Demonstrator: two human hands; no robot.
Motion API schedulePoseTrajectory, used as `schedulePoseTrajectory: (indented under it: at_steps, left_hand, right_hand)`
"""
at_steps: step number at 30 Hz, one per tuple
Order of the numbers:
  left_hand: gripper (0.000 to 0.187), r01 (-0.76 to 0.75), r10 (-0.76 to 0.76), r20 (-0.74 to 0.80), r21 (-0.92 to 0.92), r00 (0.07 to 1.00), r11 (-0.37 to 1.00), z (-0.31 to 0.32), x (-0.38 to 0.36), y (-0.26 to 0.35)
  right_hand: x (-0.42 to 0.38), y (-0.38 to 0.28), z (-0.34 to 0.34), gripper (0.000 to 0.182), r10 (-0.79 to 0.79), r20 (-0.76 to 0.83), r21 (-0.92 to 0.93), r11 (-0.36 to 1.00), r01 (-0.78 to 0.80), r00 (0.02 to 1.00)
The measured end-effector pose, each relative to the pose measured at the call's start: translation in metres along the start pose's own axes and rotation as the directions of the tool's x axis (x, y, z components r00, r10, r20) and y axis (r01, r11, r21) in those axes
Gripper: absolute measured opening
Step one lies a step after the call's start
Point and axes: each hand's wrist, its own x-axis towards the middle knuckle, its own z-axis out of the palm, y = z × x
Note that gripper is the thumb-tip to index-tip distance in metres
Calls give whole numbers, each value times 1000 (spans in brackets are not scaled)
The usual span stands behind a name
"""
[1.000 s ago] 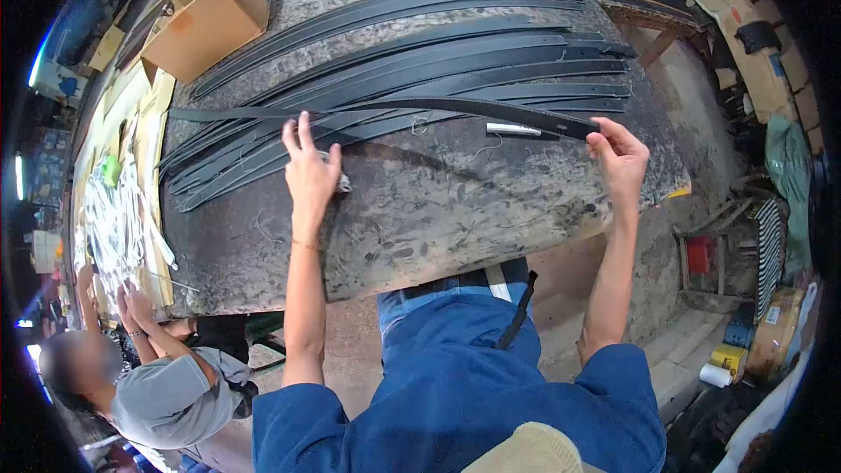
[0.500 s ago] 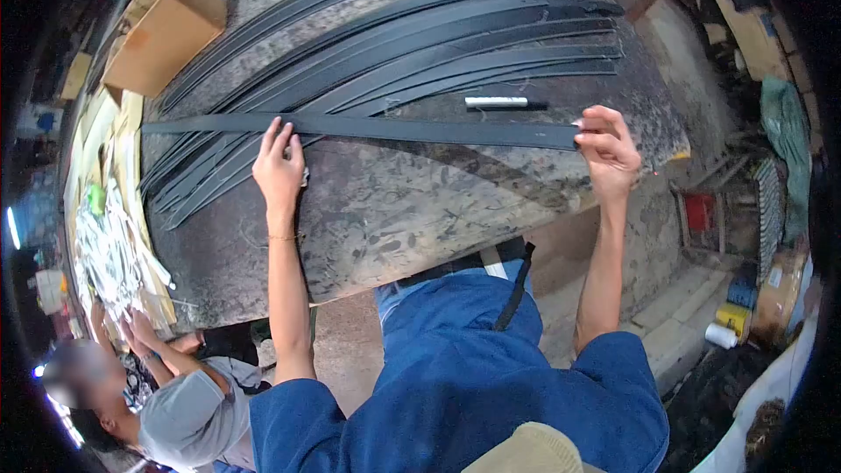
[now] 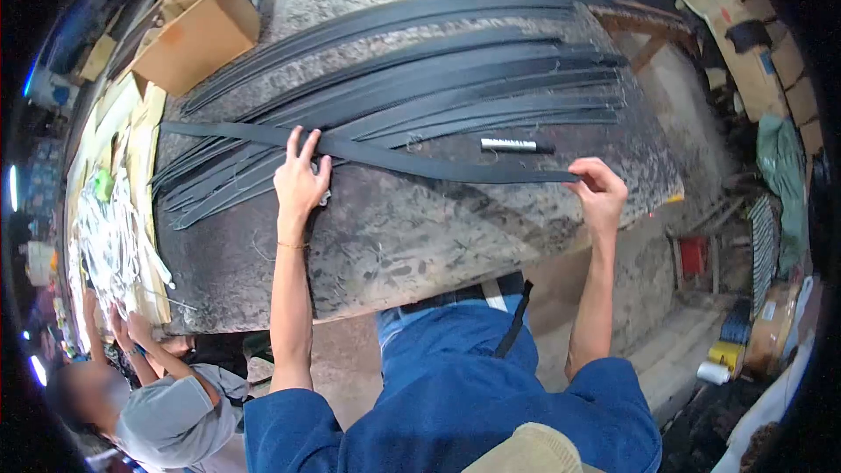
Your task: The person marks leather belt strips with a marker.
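Observation:
One long black strip (image 3: 438,165) runs across the dark worktable (image 3: 403,245), over several other black strips (image 3: 368,96) laid side by side. My right hand (image 3: 600,194) pinches its right end between thumb and fingers near the table's front right edge. My left hand (image 3: 302,177) lies on the strip's left part, its fingers apart and pressing from above. Something small and pale shows beside the left thumb, too small to make out. A marker (image 3: 510,145) with a black cap lies just beyond the strip.
A cardboard box (image 3: 197,39) stands at the back left. White strips (image 3: 114,232) lie in a pile at the left, where a person in grey (image 3: 171,416) reaches in with their hands. A red object (image 3: 693,256) and a yellow one (image 3: 726,355) are at the right.
My right hand has moved a little left and nearer to me with the strip's end, and the strip now bends more. The camera view has shifted slightly.

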Motion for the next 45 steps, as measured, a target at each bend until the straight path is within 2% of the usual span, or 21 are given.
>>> schedulePoseTrajectory:
  at_steps: [3, 5, 8, 12, 18, 20, 21, 26, 27, 28, 29, 30, 31, 32, 33, 34, 36, 38, 40, 42, 45]
  left_hand:
    - [54, 35, -34, 54, -9, 998, 999, -6, 2, 2]
    - [54, 59, -58, 73, -12, 996, 998, -10, 5, 3]
    - [55, 127, -127, 116, 5, 985, 992, -14, 11, -4]
    - [46, 191, -188, 103, -15, 977, 982, -27, 18, -30]
    - [23, 32, -41, -97, -95, 994, 995, -31, 41, -73]
    - [21, 58, -59, -9, -81, 998, 995, -46, 64, -79]
    - [28, 8, -14, -118, -47, 993, 999, -55, 82, -80]
    - [44, -56, 61, -23, 163, 998, 985, -91, 203, -97]
    - [47, -156, 170, -48, 216, 984, 964, -70, 229, -124]
    - [58, 27, -32, 11, 320, 999, 947, -66, 238, -110]
    - [68, 124, -154, 58, 352, 986, 928, -54, 244, -103]
    - [70, 149, -184, 63, 366, 981, 919, -35, 243, -97]
    - [69, 180, -236, 137, 332, 962, 926, -11, 242, -93]
    - [63, 110, -183, 190, 341, 965, 934, 7, 230, -79]
    - [55, 38, -139, 320, 303, 937, 952, 20, 222, -65]
    - [47, -44, -20, 276, 226, 961, 973, 41, 204, -59]
    - [43, -97, 71, 315, 69, 946, 993, 67, 179, -43]
    - [42, -47, 24, 233, 93, 972, 995, 63, 165, -25]
    - [42, -52, 30, 280, 71, 960, 996, 57, 170, -25]
    - [33, -50, 51, 203, -12, 978, 999, 49, 175, -19]
    - [25, -16, 24, 97, -89, 995, 996, 47, 183, -3]
  right_hand:
    - [8, 2, -11, 19, -46, -37, 61, 997, 48, 998]
    - [15, 2, -19, 16, -54, -186, 175, 981, 87, 981]
    - [26, 5, -41, 20, -93, -258, 257, 953, 161, 962]
    - [33, 9, -69, 22, 1, -283, 420, 899, 123, 959]
    - [57, 36, -78, 14, 207, -239, 463, 883, -75, 949]
    - [90, 49, -80, 14, 244, -146, 386, 906, -172, 959]
    - [113, 51, -77, 16, 247, -145, 378, 909, -177, 958]
    - [269, 58, -39, 23, 281, -122, 306, 923, -233, 952]
    - [302, 77, -31, 25, 339, -157, 326, 904, -275, 928]
    - [326, 97, -21, 27, 396, -191, 350, 882, -314, 898]
    - [338, 102, -9, 32, 460, -243, 323, 869, -376, 854]
    - [365, 149, -14, 47, 530, -241, 226, 845, -484, 813]
    - [363, 153, 6, 56, 376, -428, -43, 900, -435, 821]
    - [347, 154, 27, 65, 172, -561, -318, 859, -402, 810]
    - [324, 144, 38, 70, 108, -381, -438, 853, -282, 918]
    - [297, 132, 44, 75, 57, -183, -532, 834, -147, 982]
    - [243, 123, 61, 68, 4, -2, -597, 802, -5, 1000]
    - [199, 133, 72, 61, -50, 137, -709, 692, 133, 989]
    - [178, 141, 84, 46, -231, 153, -773, 577, 262, 961]
    - [182, 135, 85, 45, -145, 102, -762, 625, 171, 984]
    - [181, 136, 85, 44, -182, 104, -759, 621, 196, 978]
